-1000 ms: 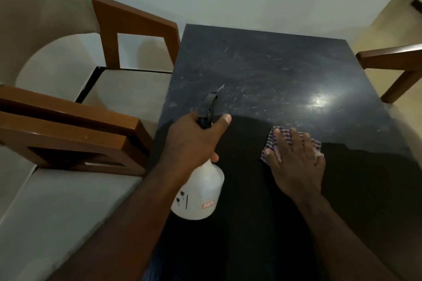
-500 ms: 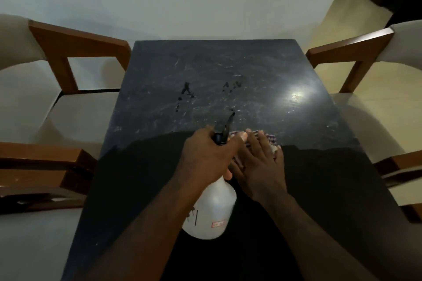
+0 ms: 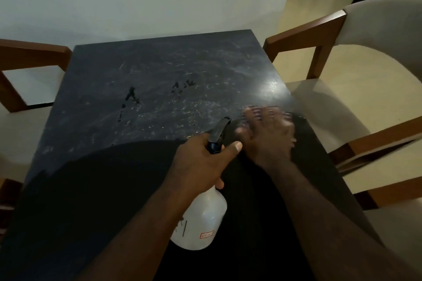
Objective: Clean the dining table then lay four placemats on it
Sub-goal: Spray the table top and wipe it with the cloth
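Note:
The dark stone dining table (image 3: 159, 70) fills the middle of the view, dusty and smeared on its far half. Wet spray spots (image 3: 132, 98) sit left of centre. My left hand (image 3: 201, 162) grips the neck of a white spray bottle (image 3: 201, 223), its dark nozzle pointing away over the table. My right hand (image 3: 267, 134) lies flat and blurred on a checked cloth (image 3: 253, 108), pressed on the table near its right edge. Only the cloth's far rim shows past my fingers.
A wooden chair with a cream cushion (image 3: 356, 89) stands close to the table's right side. Another wooden chair (image 3: 27, 75) stands on the left. A pale wall runs behind the table. Tan floor shows at the top right.
My right hand has swept the cloth to the right, toward the table's right edge. The view has turned right. My left hand still holds the bottle in about the same pose.

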